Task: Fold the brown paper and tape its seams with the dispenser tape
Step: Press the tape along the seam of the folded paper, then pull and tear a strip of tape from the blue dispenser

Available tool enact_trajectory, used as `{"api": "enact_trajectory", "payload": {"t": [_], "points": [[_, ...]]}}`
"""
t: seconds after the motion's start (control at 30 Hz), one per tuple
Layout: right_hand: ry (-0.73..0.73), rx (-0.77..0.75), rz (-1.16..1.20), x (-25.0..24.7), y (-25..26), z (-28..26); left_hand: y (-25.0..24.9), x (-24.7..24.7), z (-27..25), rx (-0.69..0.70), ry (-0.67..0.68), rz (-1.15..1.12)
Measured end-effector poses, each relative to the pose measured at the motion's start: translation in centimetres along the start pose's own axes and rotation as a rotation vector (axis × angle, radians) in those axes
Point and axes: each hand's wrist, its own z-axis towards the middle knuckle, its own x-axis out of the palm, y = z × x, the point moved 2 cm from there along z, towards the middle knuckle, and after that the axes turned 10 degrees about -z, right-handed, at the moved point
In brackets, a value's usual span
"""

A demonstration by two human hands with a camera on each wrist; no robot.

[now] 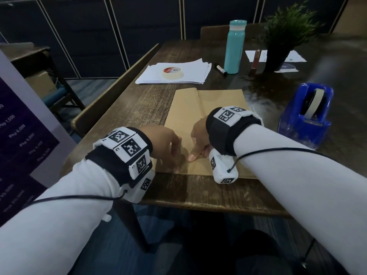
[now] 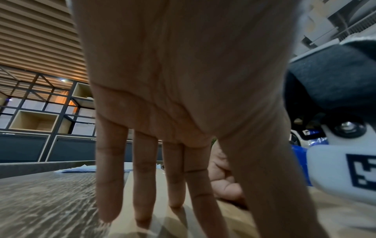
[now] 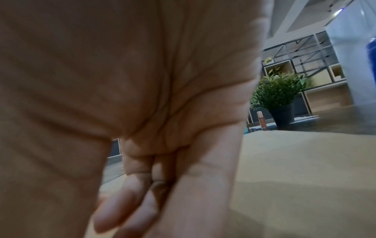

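The folded brown paper [image 1: 218, 104] lies flat on the dark wooden table [image 1: 139, 108], with a flap seam running up its middle. My left hand [image 1: 166, 147] stands on straight, spread fingers [image 2: 144, 185] at the paper's near left corner, their tips pressing on paper and table. Just to the right, my right hand [image 1: 198, 135] presses a fingertip [image 1: 191, 156] onto the paper near the seam; its other fingers [image 3: 126, 201] lean down against the sheet [image 3: 305, 177]. Neither hand holds anything. The blue tape dispenser [image 1: 305, 116] stands to the right of the paper, untouched.
At the back lie a stack of white sheets [image 1: 190, 70] with a masking tape roll [image 1: 172, 72] on it, a marker [image 1: 221, 69], a teal bottle [image 1: 234, 46], a copper tube [image 1: 255, 62] and a potted plant [image 1: 284, 36]. A chair back [image 1: 119, 92] lines the table's left side.
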Motion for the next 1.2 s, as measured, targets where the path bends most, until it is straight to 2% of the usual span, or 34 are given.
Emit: {"api": "enact_trajectory", "payload": {"t": [0.13,0.27,0.43,0.57,0.67,0.83,0.93,1.07,1.2], "points": [[0.058,-0.051,0.259,0.5,-0.5,-0.5,-0.3,-0.1,-0.2,0.003,0.005,0.031],[-0.052,-0.046,0.555,1.5,-0.7,-1.8,-0.5,-0.4,-0.2,-0.004,0.011,0.044],[-0.394,0.028,0.409,1.5,-2.0,-4.9,-0.6,-0.9,-0.2,-0.025,0.026,0.018],[-0.705,0.097,0.423,1.5,-4.7,-8.6,-0.4,-0.9,0.0,-0.053,0.033,-0.009],[-0.849,0.132,0.429,2.0,-6.8,-10.8,0.0,-1.0,0.2,-0.045,0.035,-0.024],[-0.893,0.232,0.367,3.0,-10.3,-12.6,-0.7,-1.9,0.4,-0.018,0.031,-0.019],[-0.932,0.288,0.359,3.9,-12.9,-12.9,-2.9,-2.7,0.7,0.096,-0.105,-0.034],[-0.851,0.397,0.347,5.4,-15.7,-13.1,-6.9,-3.3,1.3,0.239,-0.342,-0.217],[-0.758,0.476,0.391,6.7,-18.2,-12.6,-11.5,-2.7,2.3,0.380,-0.407,-0.353]]}}
